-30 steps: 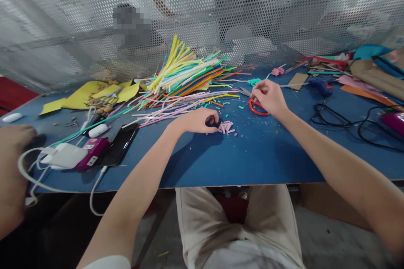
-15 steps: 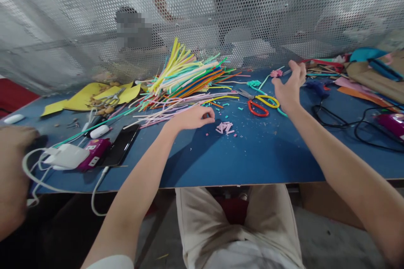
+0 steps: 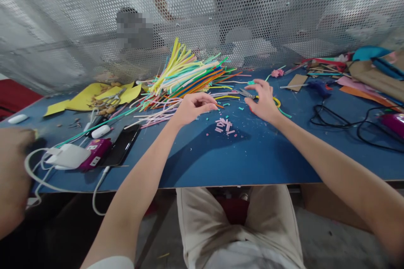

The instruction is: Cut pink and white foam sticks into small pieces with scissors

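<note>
My left hand [image 3: 193, 107] hovers just above the blue table [image 3: 252, 155], beside loose pink pipe cleaners [image 3: 158, 115]. Its fingers are curled into a pinch, and I cannot make out what is in them. My right hand [image 3: 263, 101] is spread, fingers apart, over scissors [image 3: 245, 92] with red and yellow handles, covering most of the handles and holding nothing. A small heap of cut pink pieces [image 3: 224, 125] lies on the table between and in front of both hands. A large pile of coloured pipe cleaners [image 3: 189, 71] sits behind my left hand.
A phone [image 3: 122, 146], white charger [image 3: 67, 155] and magenta device [image 3: 94, 152] lie front left. Yellow paper [image 3: 91, 91] holds metal scissors [image 3: 109, 100]. A blue glue gun [image 3: 318, 86] and black cable [image 3: 341, 121] lie right. Another person's hand [image 3: 12, 172] is at the left edge. A perforated metal screen [image 3: 284, 17] backs the table.
My right hand left the scissors, reached out to the far right, then came back over them. My left hand lifted off the pink pieces and moved back towards the pipe cleaners.
</note>
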Available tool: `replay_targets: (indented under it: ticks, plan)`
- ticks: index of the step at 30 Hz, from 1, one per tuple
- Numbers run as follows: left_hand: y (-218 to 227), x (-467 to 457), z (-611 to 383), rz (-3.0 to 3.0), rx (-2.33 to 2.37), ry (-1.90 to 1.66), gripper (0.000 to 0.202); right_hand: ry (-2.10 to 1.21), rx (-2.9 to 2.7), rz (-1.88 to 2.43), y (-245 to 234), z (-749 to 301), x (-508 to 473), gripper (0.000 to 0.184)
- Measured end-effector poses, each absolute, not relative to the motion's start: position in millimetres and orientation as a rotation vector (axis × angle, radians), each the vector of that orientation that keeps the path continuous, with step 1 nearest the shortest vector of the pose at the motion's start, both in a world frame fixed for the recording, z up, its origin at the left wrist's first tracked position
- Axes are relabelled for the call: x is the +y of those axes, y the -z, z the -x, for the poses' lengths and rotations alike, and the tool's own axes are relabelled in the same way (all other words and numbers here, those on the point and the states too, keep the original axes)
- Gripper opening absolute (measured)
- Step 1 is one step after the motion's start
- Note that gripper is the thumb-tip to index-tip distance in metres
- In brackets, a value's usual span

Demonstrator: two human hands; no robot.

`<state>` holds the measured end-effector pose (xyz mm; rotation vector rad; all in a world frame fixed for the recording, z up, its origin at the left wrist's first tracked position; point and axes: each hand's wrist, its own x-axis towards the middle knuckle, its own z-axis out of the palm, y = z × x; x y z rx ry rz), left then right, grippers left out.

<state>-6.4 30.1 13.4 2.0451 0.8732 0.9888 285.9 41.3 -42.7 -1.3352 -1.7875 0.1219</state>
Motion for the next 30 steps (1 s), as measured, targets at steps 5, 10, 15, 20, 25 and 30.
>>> replay_targets:
  ticks: [5, 10, 15, 20, 25, 30]
  plan:
    - [-11.5, 36.7, 10.7, -1.814, 0.759, -1.159, 0.032, -0.294, -2.143, 0.902, 38.2, -265.6, 22.2, 0.025]
    - [-7.3, 50.3, 16.0, -1.691, 0.722, -1.342, 0.037, -0.472, -2.495, 0.646, 34.3, -248.6, 1.2, 0.050]
    - [-11.0, 68.1, 26.8, -1.577, 0.987, -1.975, 0.033, -0.596, -2.580, 0.626, 35.5, -246.7, -1.7, 0.035]
    - [-15.9, 86.3, 59.5, -1.478, 1.332, -2.376, 0.028, -0.552, -2.513, 0.648, 35.4, -251.6, 4.3, 0.028]
    - [-17.6, 91.2, 79.2, -1.518, 1.524, -2.365, 0.029, -0.512, -2.434, 0.672, 35.7, -253.1, 7.4, 0.026]
    - [-13.5, 79.2, 72.8, -2.009, 1.773, -1.983, 0.024, -0.460, -2.373, 0.702, 36.8, -256.8, 11.5, 0.023]
